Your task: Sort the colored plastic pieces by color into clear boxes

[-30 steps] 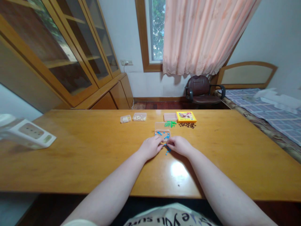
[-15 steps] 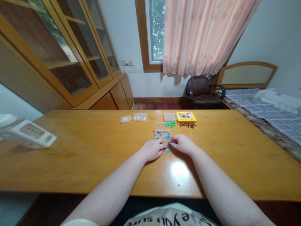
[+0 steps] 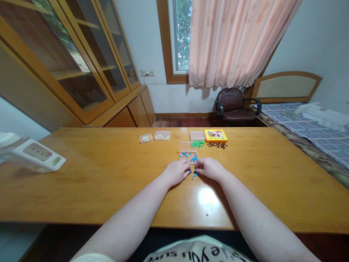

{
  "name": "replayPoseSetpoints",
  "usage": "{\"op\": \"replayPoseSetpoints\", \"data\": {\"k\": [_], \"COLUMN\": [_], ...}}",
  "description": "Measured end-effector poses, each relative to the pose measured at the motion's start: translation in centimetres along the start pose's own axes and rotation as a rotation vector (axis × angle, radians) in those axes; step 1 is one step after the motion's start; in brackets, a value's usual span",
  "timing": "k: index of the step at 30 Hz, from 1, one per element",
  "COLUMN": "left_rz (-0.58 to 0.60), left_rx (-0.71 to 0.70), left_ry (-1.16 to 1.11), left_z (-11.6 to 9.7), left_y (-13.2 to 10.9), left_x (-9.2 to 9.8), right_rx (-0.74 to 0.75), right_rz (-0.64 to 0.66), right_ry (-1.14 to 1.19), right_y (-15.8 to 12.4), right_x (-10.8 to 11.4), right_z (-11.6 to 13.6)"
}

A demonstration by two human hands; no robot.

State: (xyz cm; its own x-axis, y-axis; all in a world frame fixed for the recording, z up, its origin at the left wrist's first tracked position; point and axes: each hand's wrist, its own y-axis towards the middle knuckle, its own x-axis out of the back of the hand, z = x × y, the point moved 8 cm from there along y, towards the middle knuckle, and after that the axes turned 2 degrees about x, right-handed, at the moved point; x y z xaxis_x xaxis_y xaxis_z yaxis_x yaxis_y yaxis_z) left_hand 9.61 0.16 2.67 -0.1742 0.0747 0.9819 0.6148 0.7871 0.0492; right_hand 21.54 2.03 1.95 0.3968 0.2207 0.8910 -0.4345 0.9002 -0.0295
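My left hand (image 3: 177, 172) rests on the table with its fingers closed around a small blue piece (image 3: 191, 171) at the fingertips. Just to the right, my right hand (image 3: 211, 169) is bent in a pinch over a few loose blue pieces (image 3: 195, 175); what lies between its fingertips is too small to make out. Right behind both hands stands an open clear plastic box (image 3: 188, 162) with several blue pieces inside, its lid laid back. Green pieces (image 3: 197, 144) lie in a pile behind the box, partly seen through the lid.
Brown pieces (image 3: 217, 145) lie in front of a yellow box (image 3: 216, 135), beside another clear case (image 3: 197, 135). Two clear boxes with pale pieces (image 3: 162, 136) stand farther left. A white appliance (image 3: 35, 154) is at the table's left end.
My hands have drawn slightly apart. A blue piece now shows at my left fingertips, and my right fingers have come lower, onto the loose blue pieces.
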Motion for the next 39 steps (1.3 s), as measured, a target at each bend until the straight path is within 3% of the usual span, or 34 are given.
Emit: {"op": "replayPoseSetpoints", "data": {"k": [3,7,9,12,17,21,29,32,36,39], "left_rz": [-0.003,0.008,0.012,0.015,0.054,0.084,0.058,-0.046,-0.217,-0.263], "left_rx": [0.001,-0.035,-0.036,-0.022,0.009,0.029,0.017,0.044,0.192,0.276], "left_ry": [-0.012,-0.029,-0.032,-0.04,-0.036,0.005,0.056,0.052,0.008,-0.008], "left_z": [-0.1,-0.3,-0.2,0.0,0.0,-0.2,0.4,1.0,2.9,4.5], "left_y": [-0.1,-0.2,-0.1,0.0,0.0,0.1,0.1,0.2,0.3,0.4], "left_x": [0.1,0.0,-0.1,-0.1,0.0,0.0,-0.4,0.6,2.4,2.5], "right_rx": [0.009,-0.091,-0.124,-0.103,0.019,0.026,0.134,0.152,0.156,0.16], "right_rz": [-0.089,-0.281,-0.303,-0.233,0.008,0.146,0.156,0.12,0.049,0.039], "right_ry": [0.029,0.097,0.134,0.157,0.239,0.285,0.123,0.055,-0.02,-0.024], "right_y": [0.2,0.2,0.2,0.3,0.0,-0.2,-0.1,-0.2,-0.3,-0.3], "right_x": [0.7,2.2,2.4,2.1,0.5,-0.8,-0.6,-0.2,0.3,0.1], "right_z": [0.1,-0.8,-1.3,-1.6,-1.0,-0.7,0.3,0.8,1.3,1.4]}}
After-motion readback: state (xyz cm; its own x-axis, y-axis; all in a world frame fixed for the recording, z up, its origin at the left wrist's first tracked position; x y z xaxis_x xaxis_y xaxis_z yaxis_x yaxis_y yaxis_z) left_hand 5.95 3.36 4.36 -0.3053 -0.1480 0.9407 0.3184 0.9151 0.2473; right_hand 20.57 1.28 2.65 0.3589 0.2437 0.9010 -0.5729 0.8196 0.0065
